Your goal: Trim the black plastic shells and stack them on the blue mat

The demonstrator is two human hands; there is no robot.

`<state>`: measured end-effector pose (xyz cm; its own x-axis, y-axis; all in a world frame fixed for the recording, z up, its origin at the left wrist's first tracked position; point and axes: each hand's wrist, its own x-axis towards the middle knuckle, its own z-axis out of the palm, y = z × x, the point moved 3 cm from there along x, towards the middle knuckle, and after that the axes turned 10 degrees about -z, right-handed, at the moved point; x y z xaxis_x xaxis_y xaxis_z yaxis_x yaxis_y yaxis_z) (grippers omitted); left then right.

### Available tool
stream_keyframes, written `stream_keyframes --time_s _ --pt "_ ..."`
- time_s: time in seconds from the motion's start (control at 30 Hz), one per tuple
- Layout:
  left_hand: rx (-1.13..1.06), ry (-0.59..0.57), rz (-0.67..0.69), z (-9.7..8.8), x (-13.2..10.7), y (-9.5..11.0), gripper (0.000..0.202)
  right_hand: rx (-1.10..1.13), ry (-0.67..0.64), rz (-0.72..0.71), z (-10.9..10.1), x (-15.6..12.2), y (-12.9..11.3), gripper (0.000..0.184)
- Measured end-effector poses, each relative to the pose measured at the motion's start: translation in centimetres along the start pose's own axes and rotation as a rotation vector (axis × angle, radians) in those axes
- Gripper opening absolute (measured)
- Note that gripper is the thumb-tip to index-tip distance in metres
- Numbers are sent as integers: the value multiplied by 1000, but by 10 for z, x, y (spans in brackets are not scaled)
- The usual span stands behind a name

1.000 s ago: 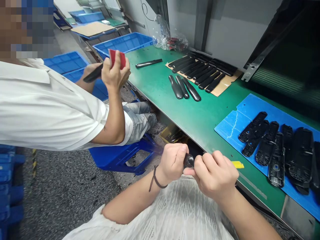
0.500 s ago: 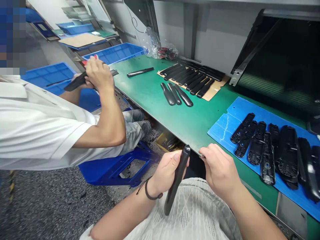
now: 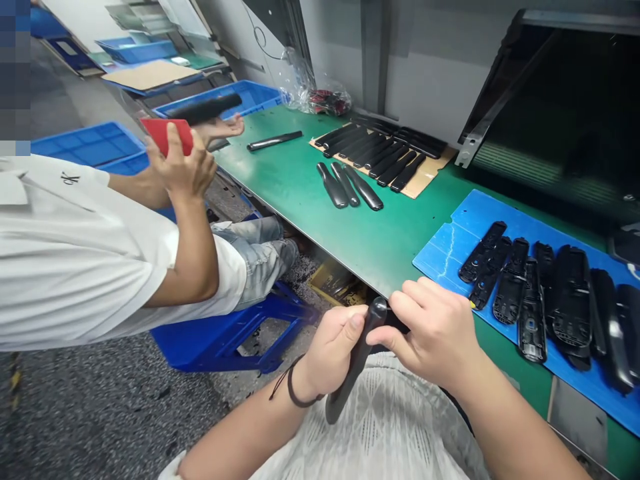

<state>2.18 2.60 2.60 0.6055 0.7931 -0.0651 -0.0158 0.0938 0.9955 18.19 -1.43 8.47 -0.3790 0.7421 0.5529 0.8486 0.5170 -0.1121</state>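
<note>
Notably, we find the left hand [image 3: 333, 353] wrapped around a black plastic housing [image 3: 350, 383], the right hand [image 3: 430, 333] pinching its tip. We judge that a slipped grip could drop it past the green bench [image 3: 370, 233].

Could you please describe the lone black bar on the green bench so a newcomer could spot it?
On the green bench, look left of the cardboard sheet. Near the bench's edge lies a slim glossy black bar. Unlike the others, grouped on the sheet or in a trio, it lies alone.
</note>
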Motion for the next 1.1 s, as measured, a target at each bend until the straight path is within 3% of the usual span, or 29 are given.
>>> stream_keyframes --time_s 0.33,0.77,1.1 --pt "-72 17 -37 4 7 -1 55 -186 88 -19 11 -7 -6 59" --pt "-143 239 -100 0 23 -3 58 -45 -17 -28 36 -24 -24 62" --pt "-204 306 -131 0 33 -2 62 30 -30 1 43 -31 -30 62"
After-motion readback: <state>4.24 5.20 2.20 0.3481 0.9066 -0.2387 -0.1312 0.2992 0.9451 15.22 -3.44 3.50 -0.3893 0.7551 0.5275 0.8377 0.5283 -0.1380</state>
